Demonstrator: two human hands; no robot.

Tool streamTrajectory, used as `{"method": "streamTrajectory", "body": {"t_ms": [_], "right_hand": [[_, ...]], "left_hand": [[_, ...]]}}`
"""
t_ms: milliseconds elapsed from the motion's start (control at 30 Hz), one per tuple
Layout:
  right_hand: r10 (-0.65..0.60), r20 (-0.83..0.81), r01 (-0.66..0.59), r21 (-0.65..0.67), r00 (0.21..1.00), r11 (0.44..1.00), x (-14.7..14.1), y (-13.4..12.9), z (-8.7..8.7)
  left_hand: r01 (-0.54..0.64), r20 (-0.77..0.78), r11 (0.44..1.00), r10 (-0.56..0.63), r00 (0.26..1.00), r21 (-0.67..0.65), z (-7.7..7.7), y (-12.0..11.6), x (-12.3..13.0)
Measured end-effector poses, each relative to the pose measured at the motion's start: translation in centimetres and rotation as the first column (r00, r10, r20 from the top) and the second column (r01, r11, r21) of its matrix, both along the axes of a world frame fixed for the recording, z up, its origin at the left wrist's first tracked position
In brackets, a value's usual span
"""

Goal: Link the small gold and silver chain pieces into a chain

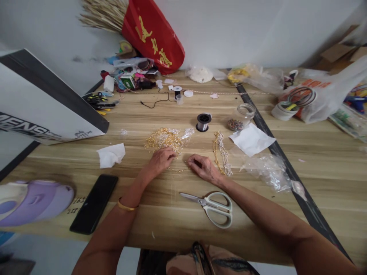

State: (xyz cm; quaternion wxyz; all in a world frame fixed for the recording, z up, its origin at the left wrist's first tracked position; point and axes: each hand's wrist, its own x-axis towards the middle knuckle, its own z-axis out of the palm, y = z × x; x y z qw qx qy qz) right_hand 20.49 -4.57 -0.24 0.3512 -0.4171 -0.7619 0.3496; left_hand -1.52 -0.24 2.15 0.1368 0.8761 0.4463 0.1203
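Your left hand [163,159]: at gold-and-silver chain pile [164,139], fingers bunched | your right hand [203,167]: right of pile, fingers curled, hold unclear | scissors [210,206]: nearer you than pile

the table [160,210] is showing smooth wood grain; near left, the phone [94,204] is gleaming glossy black; the scissors [210,208] are pairing shiny metal blades with pale, plastic-looking handles; the chain pile [164,139] is glittering gold and silver, metallic and rough; at right, the clear bag [269,170] is looking like crinkled, glossy plastic
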Motion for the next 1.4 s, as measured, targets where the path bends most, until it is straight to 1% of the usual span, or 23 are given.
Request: {"method": "streamTrajectory", "body": {"t_ms": [200, 400, 533, 833, 1033, 1133, 1300, 1400], "right_hand": [[0.009, -0.004, -0.009, 0.005, 1.000, 1.000, 0.0, 0.0, 0.1], [0.004, 0.004, -0.004, -0.004, 1.000, 1.000, -0.1, 0.0, 0.1], [-0.004, 0.012, 0.004, 0.004, 1.000, 1.000, -0.1, 0.0, 0.0], [0.002, -0.002, -0.002, -0.003, 1.000, 1.000, -0.1, 0.0, 0.1], [0.002, 0.015, -0.002, -0.003, 1.000, 1.000, 0.0, 0.0, 0.0], [0.002, 0.012, -0.002, -0.004, 1.000, 1.000, 0.0, 0.0, 0.0], [-0.001, 0.014, 0.001, -0.014, 1.000, 1.000, -0.1, 0.0, 0.1], [-0.005, 0.010, 0.005, -0.017, 1.000, 1.000, -0.1, -0.1, 0.2]], "left_hand": [[-0.051, 0.083, 0.998, 0.048, 0.995, 0.030, -0.4, 0.5, -0.5], [-0.028, 0.088, 0.992, 0.017, 0.996, 0.119, -1.1, 0.1, 0.4], [0.003, 0.063, 0.990, -0.012, 0.998, 0.140, -1.4, -0.1, 0.7], [0.052, 0.075, 0.994, -0.059, 0.995, 0.095, -1.2, 0.0, 0.3], [0.012, 0.097, 0.998, -0.019, 0.995, 0.069, -0.7, 0.2, -0.1], [0.018, 0.063, 0.997, -0.023, 0.998, 0.076, -0.6, 0.1, 0.1], [0.065, 0.020, 0.994, -0.067, 0.998, 0.082, -0.6, -0.1, 0.2], [0.086, 0.015, 0.995, -0.087, 0.996, 0.047, -0.5, 0.0, -0.1]]}}
